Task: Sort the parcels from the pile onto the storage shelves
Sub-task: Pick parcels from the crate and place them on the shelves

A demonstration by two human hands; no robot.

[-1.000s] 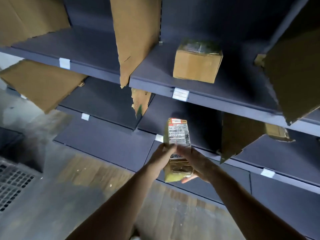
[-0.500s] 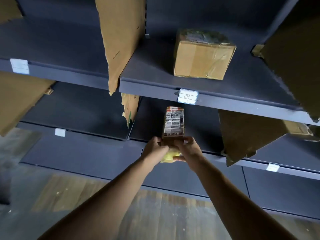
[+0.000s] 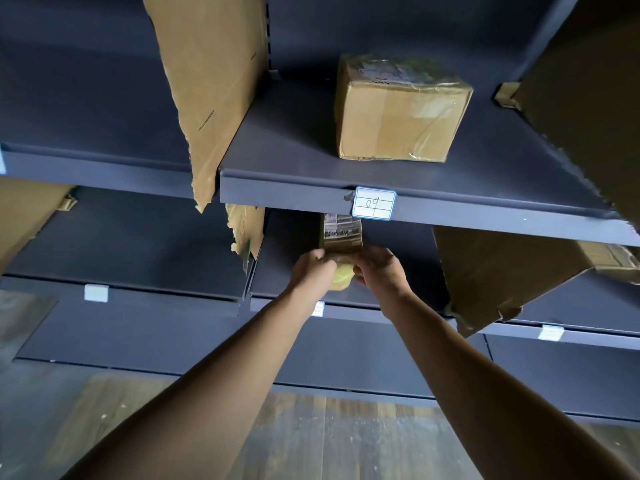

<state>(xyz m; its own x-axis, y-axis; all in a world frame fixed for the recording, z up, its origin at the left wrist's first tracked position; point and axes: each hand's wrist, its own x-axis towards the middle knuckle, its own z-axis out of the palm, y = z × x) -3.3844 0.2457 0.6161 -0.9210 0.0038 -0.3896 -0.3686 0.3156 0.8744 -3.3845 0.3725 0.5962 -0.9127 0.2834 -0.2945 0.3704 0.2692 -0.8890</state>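
Observation:
A narrow brown parcel [image 3: 341, 239] with a printed label and a yellow-green near end is held over the lower shelf [image 3: 408, 299]. My left hand [image 3: 311, 268] grips its left side and my right hand [image 3: 379, 268] grips its right side. Its far end is hidden under the edge of the upper shelf [image 3: 298, 194], just below the tag marked 09 [image 3: 374, 203]. A taped cardboard box [image 3: 398, 112] sits on that upper shelf.
Torn cardboard dividers [image 3: 211, 84] stand between the shelf bays, one low on the right [image 3: 502, 271] and one at the top right [image 3: 595, 98]. Another parcel [image 3: 613, 258] lies behind the right divider. A wooden floor [image 3: 311, 441] runs below the dark blue shelving.
Both hands have pushed the parcel forward and deeper into the lower shelf bay; its label now slips under the upper shelf edge. The view has moved closer to the shelves.

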